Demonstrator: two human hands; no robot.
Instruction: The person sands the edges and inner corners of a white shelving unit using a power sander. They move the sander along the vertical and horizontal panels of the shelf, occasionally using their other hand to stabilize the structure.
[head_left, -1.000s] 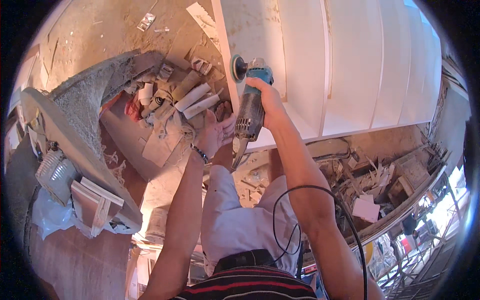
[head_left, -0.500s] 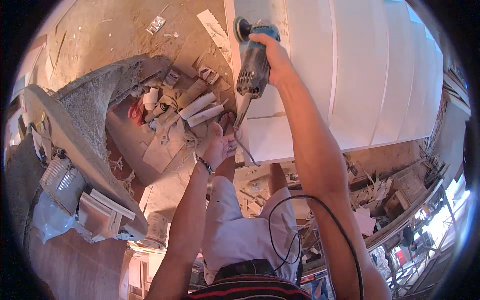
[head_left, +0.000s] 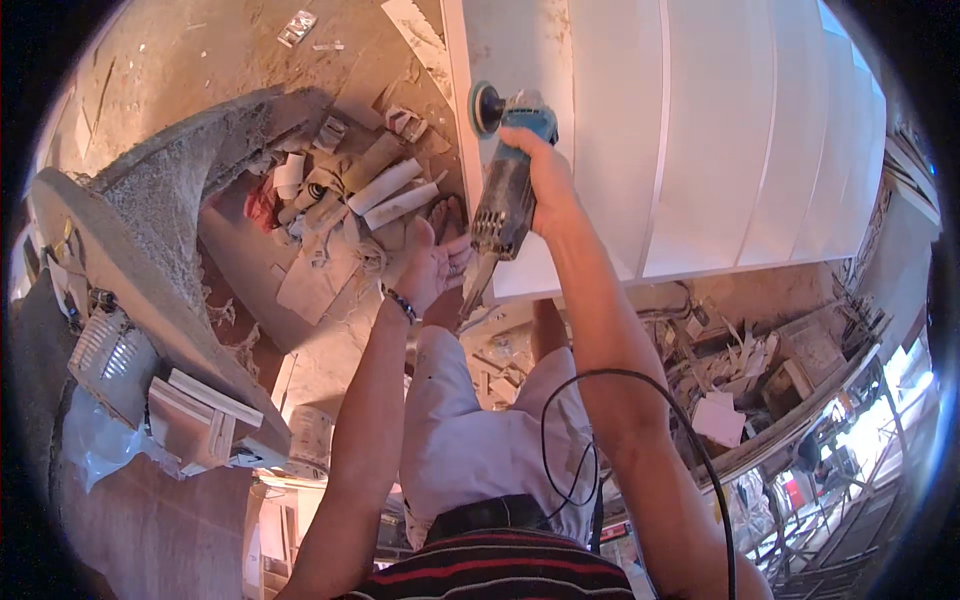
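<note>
My right hand [head_left: 548, 182] is wrapped round a teal and black angle grinder [head_left: 502, 200], its fingers mostly hidden. A round pad [head_left: 486, 110] stands on edge at the grinder's head, facing left. Beneath the tool lies a stack of large white panels [head_left: 710, 150]; the pad is over their left edge, and I cannot tell whether it touches them. Next to the rear end of the grinder, near its cord sleeve [head_left: 480, 280], is my left hand [head_left: 432, 270], palm partly up and fingers stretched out. Whether those fingers touch the tool is unclear.
Rolled tubes [head_left: 385, 188] and scraps are heaped on the dusty floor left of the panels. A curved, dusty wooden piece [head_left: 130, 270] stands at the left, with a clear plastic bag [head_left: 98, 435] near it. Wood offcuts [head_left: 735, 365] lie at the right. A black cable [head_left: 690, 430] loops over my right forearm.
My right hand has drawn the grinder toward me, its rear end now beside my left fingers. The left hand stays open, and the whole view has shifted slightly.
</note>
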